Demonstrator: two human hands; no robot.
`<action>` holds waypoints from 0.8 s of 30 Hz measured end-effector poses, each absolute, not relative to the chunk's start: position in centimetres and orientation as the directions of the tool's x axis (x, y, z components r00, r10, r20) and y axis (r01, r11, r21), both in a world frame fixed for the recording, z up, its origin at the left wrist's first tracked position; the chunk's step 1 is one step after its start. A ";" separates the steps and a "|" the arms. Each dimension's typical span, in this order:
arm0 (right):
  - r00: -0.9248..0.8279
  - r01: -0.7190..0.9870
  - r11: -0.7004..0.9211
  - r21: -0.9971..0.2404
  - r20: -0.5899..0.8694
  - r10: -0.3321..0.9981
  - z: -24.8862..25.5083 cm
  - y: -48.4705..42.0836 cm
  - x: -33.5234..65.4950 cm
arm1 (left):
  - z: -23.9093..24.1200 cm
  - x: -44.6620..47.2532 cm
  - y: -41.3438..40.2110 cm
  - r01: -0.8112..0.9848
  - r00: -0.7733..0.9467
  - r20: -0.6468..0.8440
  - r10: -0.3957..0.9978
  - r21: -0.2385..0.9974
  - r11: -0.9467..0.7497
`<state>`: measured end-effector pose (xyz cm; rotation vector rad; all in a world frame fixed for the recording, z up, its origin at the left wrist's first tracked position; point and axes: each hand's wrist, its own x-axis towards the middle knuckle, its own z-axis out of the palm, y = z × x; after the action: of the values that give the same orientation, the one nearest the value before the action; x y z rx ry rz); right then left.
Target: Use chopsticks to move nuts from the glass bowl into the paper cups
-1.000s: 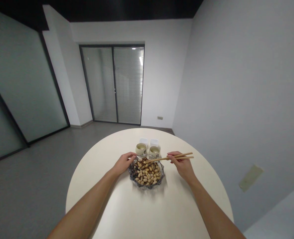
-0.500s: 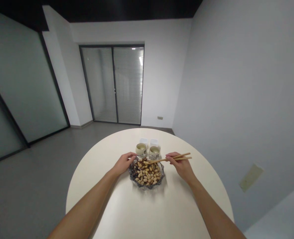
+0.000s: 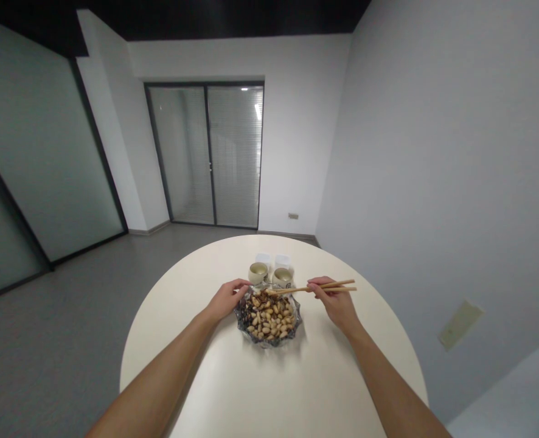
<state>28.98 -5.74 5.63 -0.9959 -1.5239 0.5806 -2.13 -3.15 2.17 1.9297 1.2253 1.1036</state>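
A clear glass bowl [image 3: 269,344] with a scalloped rim holds pistachios [image 3: 269,325] and darker seeds or nuts [image 3: 246,313] along its left side. My left hand [image 3: 227,298] grips the bowl's left rim, fingers over the edge. In my right hand [image 3: 336,304] is a pair of wooden chopsticks [image 3: 340,286], held just right of the bowl. They reach left across the rim, their tips low over the nuts at the back. Whether a nut is pinched between the tips is too small to tell.
Two small pale cups with dark marks, a left cup [image 3: 258,274] and a right cup [image 3: 282,278], stand right behind the bowl. Beyond them sit two translucent white containers [image 3: 282,261]. All are on a round cream table [image 3: 233,389]; a wall [image 3: 434,182] rises on the right.
My right hand and the chopsticks have shifted slightly right and up, the tips moving toward the back of the bowl. My left hand stays on the rim.
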 end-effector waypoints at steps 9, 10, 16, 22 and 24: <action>0.019 0.327 0.490 -0.808 0.524 0.851 5.3 -5.6 29.1 | 2.0 -2.2 -3.1 0.411 0.232 0.335 0.913 0.817 -0.404; 0.019 0.327 0.490 -0.808 0.524 0.851 5.3 -5.6 29.2 | 2.0 -2.2 -3.1 0.411 0.229 0.337 0.913 0.817 -0.405; -0.004 0.319 0.492 -0.810 0.518 0.855 5.3 -5.3 29.6 | 2.2 -1.9 -3.2 0.411 0.226 0.351 0.909 0.811 -0.416; 0.017 0.282 0.474 -0.834 0.498 0.867 5.4 -5.4 29.7 | 2.2 -1.9 -3.1 0.422 0.226 0.340 0.913 0.811 -0.406; 0.023 0.277 0.477 -0.834 0.502 0.865 5.5 -5.5 29.7 | 2.2 -1.9 -3.1 0.423 0.229 0.336 0.914 0.811 -0.404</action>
<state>29.68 -5.49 5.55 -1.0356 -1.5262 0.6129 -1.86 -3.06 2.18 1.9351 1.2246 1.1105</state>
